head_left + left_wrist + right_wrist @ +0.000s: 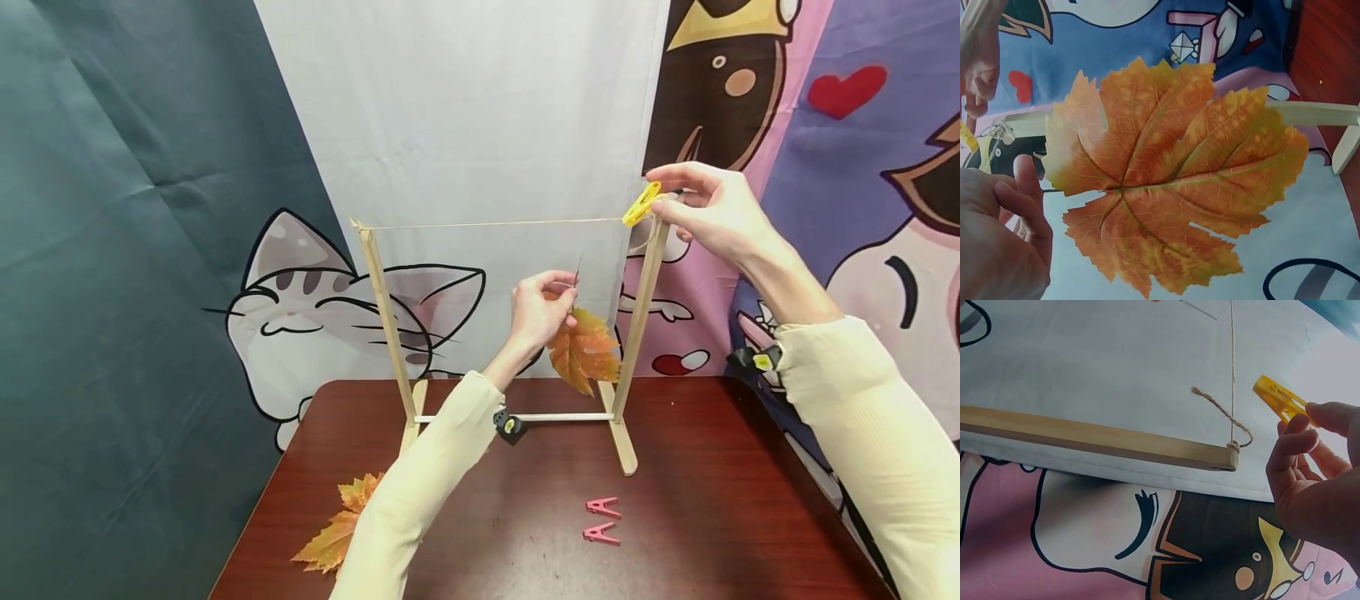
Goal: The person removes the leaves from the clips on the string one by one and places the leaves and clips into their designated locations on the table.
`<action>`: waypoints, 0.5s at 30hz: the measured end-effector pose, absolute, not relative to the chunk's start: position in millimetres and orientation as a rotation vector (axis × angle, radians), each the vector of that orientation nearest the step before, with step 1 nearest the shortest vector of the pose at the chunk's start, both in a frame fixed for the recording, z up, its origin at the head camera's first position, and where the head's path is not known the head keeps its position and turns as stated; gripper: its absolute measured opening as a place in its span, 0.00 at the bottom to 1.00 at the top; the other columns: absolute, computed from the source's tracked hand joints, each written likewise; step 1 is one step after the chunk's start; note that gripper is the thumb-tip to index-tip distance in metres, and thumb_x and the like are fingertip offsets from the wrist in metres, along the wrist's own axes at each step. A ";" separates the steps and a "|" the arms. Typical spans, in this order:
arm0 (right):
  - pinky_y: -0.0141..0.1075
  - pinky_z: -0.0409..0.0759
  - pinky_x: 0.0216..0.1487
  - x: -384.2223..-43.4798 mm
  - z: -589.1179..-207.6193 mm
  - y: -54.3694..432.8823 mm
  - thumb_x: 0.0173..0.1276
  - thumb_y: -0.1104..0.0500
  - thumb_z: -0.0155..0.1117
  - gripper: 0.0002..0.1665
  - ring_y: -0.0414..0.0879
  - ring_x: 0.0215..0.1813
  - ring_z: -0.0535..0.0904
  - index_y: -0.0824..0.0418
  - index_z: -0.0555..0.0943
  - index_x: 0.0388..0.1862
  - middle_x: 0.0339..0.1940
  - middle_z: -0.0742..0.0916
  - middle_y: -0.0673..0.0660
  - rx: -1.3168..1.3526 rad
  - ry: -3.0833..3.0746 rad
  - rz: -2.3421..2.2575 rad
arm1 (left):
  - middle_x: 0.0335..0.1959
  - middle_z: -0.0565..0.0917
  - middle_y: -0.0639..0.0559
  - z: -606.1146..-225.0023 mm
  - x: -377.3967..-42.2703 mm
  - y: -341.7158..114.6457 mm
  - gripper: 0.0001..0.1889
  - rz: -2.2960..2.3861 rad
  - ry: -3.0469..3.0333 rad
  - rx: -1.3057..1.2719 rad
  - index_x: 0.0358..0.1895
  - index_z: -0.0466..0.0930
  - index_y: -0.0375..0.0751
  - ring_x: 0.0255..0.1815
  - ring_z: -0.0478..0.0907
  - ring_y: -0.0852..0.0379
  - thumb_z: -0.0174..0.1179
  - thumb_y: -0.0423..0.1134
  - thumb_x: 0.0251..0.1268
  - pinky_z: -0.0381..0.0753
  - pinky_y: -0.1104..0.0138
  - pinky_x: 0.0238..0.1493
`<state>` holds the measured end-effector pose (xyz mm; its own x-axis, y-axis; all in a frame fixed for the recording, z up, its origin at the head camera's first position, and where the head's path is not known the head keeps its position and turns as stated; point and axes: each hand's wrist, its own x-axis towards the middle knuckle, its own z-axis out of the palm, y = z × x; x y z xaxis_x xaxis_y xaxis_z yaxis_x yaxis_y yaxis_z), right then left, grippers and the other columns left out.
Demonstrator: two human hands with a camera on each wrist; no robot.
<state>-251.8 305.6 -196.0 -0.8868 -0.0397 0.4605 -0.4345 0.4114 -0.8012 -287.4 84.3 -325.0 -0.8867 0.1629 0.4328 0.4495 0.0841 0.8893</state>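
My left hand (542, 307) pinches the thin stem of an orange maple-like leaf (585, 352), which hangs below the fingers in front of the right post. In the left wrist view the leaf (1166, 181) spreads broad and veined beyond the fingers. Up by the top of the right post, my right hand (708, 204) pinches a yellow clothespin (642, 203) between thumb and fingers. The clothespin overlaps the end of the string (487, 224) in the head view. In the right wrist view the clothespin (1279, 397) is apart from the string, beside the knot (1233, 445).
A wooden frame with two posts (388, 321) and a white crossbar (566, 417) stands at the table's back. Two pink clothespins (602, 533) lie on the brown table (697, 483). More orange leaves (333, 537) lie front left, partly behind the left sleeve.
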 end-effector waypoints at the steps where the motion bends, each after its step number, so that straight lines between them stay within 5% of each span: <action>1: 0.26 0.74 0.22 -250.2 -196.9 305.8 0.66 0.66 0.69 0.19 0.38 0.33 0.82 0.52 0.85 0.55 0.43 0.86 0.48 0.408 -2.299 1.470 | 0.28 0.84 0.52 -325.9 -286.2 81.4 0.08 -1.877 -2.141 -0.613 0.43 0.88 0.37 0.13 0.81 0.58 0.65 0.26 0.63 0.77 0.69 0.16; 15: 0.28 0.72 0.19 -227.6 -219.8 310.3 0.65 0.71 0.66 0.18 0.39 0.28 0.80 0.57 0.83 0.52 0.36 0.88 0.46 0.476 -2.333 1.492 | 0.30 0.85 0.50 -342.6 -271.4 44.1 0.09 -1.712 -2.170 -0.651 0.44 0.88 0.37 0.13 0.80 0.60 0.64 0.26 0.63 0.75 0.68 0.12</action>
<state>-227.6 310.3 -219.8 -0.8896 -0.1008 0.4455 -0.4467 0.3956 -0.8025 -271.4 44.1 -342.6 -0.8521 0.1634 0.4973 0.5216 0.1870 0.8324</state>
